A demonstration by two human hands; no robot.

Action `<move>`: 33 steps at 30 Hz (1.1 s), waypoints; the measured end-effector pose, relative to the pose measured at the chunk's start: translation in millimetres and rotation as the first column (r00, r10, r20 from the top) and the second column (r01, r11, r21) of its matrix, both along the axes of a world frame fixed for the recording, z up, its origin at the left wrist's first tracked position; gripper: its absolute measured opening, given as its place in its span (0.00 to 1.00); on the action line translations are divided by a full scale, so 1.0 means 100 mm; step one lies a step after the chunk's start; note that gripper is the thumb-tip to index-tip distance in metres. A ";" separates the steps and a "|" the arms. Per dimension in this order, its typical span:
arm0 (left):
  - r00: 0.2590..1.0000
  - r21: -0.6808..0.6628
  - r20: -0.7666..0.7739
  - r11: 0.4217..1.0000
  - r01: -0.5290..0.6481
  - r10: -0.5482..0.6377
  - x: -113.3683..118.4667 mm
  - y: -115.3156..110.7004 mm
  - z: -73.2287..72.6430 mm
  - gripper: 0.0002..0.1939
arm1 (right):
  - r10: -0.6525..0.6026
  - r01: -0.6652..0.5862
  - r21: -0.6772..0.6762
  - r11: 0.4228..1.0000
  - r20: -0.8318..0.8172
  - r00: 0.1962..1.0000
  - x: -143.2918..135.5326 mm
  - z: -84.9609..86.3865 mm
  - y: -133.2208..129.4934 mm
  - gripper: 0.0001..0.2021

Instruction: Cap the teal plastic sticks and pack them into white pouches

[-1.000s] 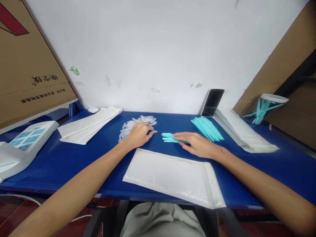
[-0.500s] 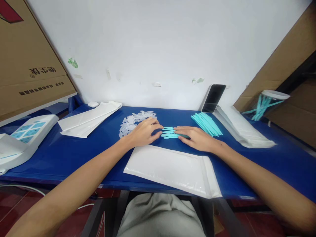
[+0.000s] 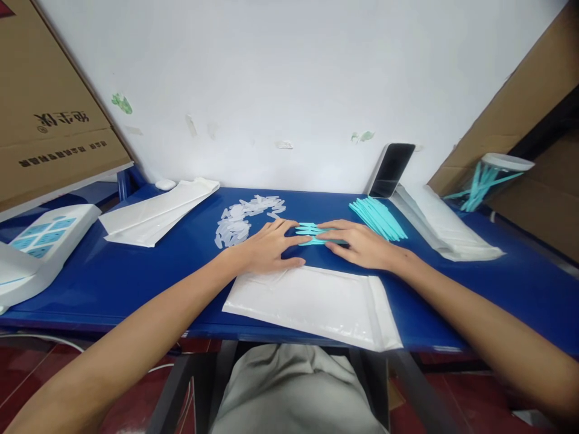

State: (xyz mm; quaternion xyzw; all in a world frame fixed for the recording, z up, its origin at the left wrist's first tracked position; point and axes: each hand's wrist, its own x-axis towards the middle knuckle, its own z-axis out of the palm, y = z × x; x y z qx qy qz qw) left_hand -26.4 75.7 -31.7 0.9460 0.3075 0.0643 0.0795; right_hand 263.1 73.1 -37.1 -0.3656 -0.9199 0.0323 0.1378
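Step in hand: we judge that we are lining up a small set of teal strips point(image 3: 308, 229), flat and side by side, with both hands on it at once.
Teal set: it lies on the blue table point(image 3: 149, 271), between our hands, just beyond the top edge of a white padded envelope point(image 3: 312, 304).
Left hand: our left hand point(image 3: 266, 248) is spread wide, thumb well away from the forefinger; the fingertips reach the left ends of the strips, and the thumb hangs over or rests on the envelope, we cannot tell which.
Right hand: our right hand point(image 3: 362, 244) has its fingers stretched over the right ends of the strips; whether they pinch or merely press, we cannot tell.
Clear pieces: a heap of translucent pieces point(image 3: 233, 228) lies beyond our left hand, one loose piece point(image 3: 273, 216) near its knuckles.
Teal pile: a larger pile of teal strips point(image 3: 379, 218) sits just beyond our right hand, near the leaning phone point(image 3: 391, 172).
Next move: in our judgement it calls for light, level fingertips from both sides, so the ends stay even and no strip slides out of the row.
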 end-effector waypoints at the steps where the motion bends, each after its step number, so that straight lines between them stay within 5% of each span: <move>1: 1.000 -0.013 -0.006 1.000 -0.003 0.003 0.00 0.00 0.00 0.31 | 0.001 -0.001 -0.001 1.000 0.002 1.000 0.00 0.00 0.00 0.20; 24: 0.999 -0.016 0.017 0.999 0.040 -0.040 0.00 0.01 -0.01 0.29 | 0.063 -0.064 0.080 0.995 0.009 0.998 -0.01 -0.01 0.03 0.21; 33: 0.993 0.170 0.092 0.984 0.057 -0.074 0.01 0.04 0.00 0.19 | 0.038 -0.041 0.089 0.995 0.034 0.999 0.00 -0.01 0.04 0.21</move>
